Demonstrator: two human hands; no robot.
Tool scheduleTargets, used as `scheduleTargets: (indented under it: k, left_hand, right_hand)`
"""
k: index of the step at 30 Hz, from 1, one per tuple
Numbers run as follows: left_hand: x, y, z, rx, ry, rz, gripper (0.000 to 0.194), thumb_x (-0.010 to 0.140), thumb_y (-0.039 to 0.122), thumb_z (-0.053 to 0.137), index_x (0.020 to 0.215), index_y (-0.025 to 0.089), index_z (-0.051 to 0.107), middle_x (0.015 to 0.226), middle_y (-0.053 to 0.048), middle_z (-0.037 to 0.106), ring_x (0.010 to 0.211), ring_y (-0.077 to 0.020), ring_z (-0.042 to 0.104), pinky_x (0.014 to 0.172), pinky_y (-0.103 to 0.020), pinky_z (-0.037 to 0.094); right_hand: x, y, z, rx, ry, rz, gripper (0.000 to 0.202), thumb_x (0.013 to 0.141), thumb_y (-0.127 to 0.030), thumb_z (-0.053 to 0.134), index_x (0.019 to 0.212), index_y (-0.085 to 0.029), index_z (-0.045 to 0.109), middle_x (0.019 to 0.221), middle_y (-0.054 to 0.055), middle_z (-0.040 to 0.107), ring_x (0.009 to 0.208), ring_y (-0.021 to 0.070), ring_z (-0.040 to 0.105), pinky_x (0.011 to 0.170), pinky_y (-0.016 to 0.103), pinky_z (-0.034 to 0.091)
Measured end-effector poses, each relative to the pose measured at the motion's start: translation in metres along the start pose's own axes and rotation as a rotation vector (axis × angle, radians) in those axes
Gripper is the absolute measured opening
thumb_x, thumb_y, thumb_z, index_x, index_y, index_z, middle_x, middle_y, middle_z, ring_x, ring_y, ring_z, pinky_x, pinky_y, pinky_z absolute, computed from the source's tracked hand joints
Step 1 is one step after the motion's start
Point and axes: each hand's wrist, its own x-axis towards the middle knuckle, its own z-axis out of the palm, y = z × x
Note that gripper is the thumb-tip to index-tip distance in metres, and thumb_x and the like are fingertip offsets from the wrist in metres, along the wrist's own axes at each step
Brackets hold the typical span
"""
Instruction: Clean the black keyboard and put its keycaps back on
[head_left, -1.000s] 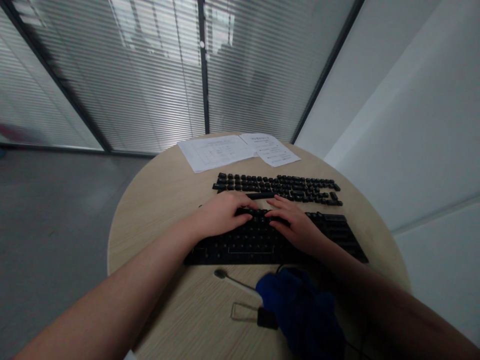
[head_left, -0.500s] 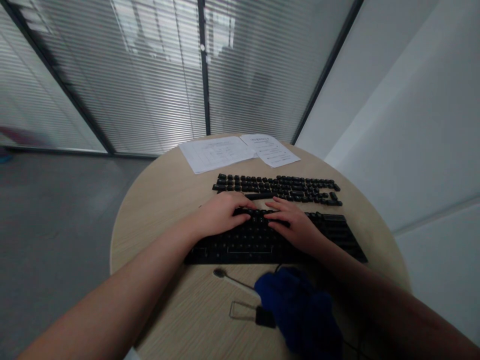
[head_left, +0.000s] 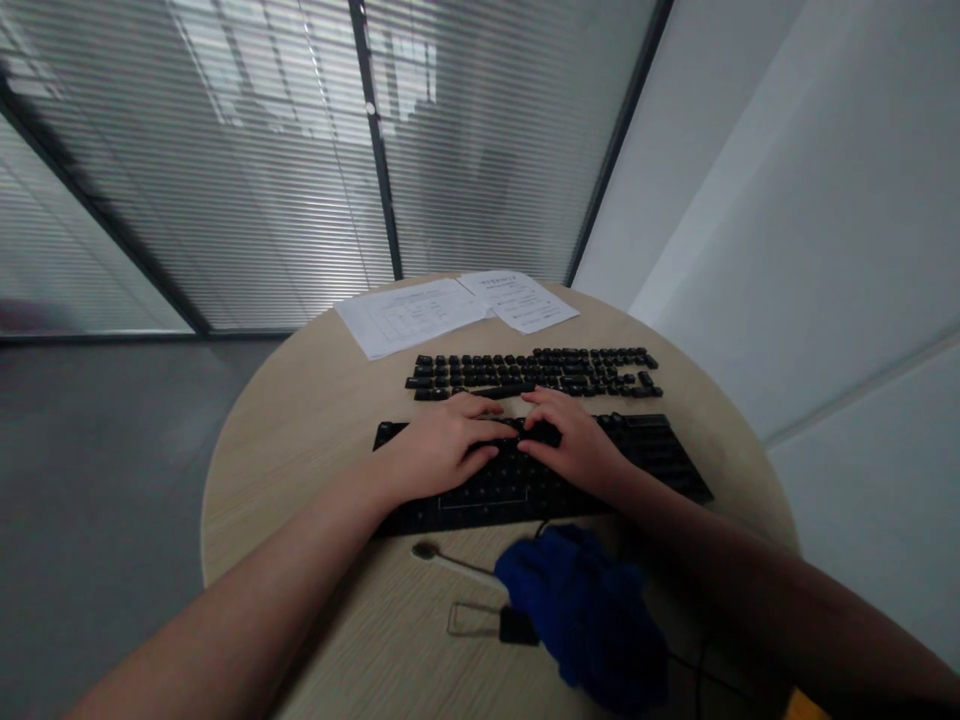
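Observation:
A black keyboard lies on the round table, with much of its key area lacking keycaps. My left hand rests over its upper left middle with fingers apart, the index fingertip touching the top rows. From the right, my right hand reaches the same spot. Its thumb and curled index fingertip come close together in a pinch at the keys; whatever sits between them is too small and dark to make out. Behind the keyboard, loose black keycaps are laid out in rows, with a long spacebar nearest my fingers.
Printed papers lie at the table's far side. In front of the keyboard are a crumpled blue cloth, a small brush and a black binder clip. A cable runs at lower right.
My right index finger has curled in toward the thumb. The left index finger has extended to meet the right fingertips. The whole view has shifted slightly.

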Motion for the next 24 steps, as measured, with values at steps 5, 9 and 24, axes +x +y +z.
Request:
scheduleTargets:
  k: [5,9,24]
  left_hand:
    - [0.003,0.001,0.007,0.053,-0.052,-0.005,0.037,0.103,0.035,0.053,0.134,0.024,0.069,0.141,-0.015,0.063,0.122,-0.0319,0.063,0.107,-0.054,0.049]
    - [0.005,-0.001,0.009,0.061,-0.051,-0.015,0.036,0.102,0.035,0.054,0.133,0.026,0.071,0.138,-0.014,0.065,0.12,-0.0313,0.065,0.107,-0.051,0.049]
    - [0.005,-0.005,0.014,0.092,0.053,0.015,0.031,0.099,0.036,0.058,0.122,0.026,0.077,0.127,-0.013,0.069,0.105,-0.0298,0.07,0.095,-0.044,0.054]
  right_hand:
    - [0.0,-0.005,-0.006,-0.032,-0.022,-0.016,0.028,0.082,-0.032,0.082,0.103,-0.023,0.066,0.139,0.016,0.066,0.143,0.034,0.05,0.117,0.06,0.041]
    - [0.006,-0.007,-0.031,-0.111,0.071,-0.046,0.018,0.089,-0.035,0.075,0.102,-0.023,0.069,0.146,0.015,0.061,0.147,0.0324,0.045,0.119,0.058,0.038]
    - [0.136,0.1,-0.058,-0.46,-0.316,0.31,0.015,0.088,-0.024,0.073,0.097,-0.02,0.084,0.11,0.01,0.08,0.11,0.0272,0.071,0.103,0.038,0.051]
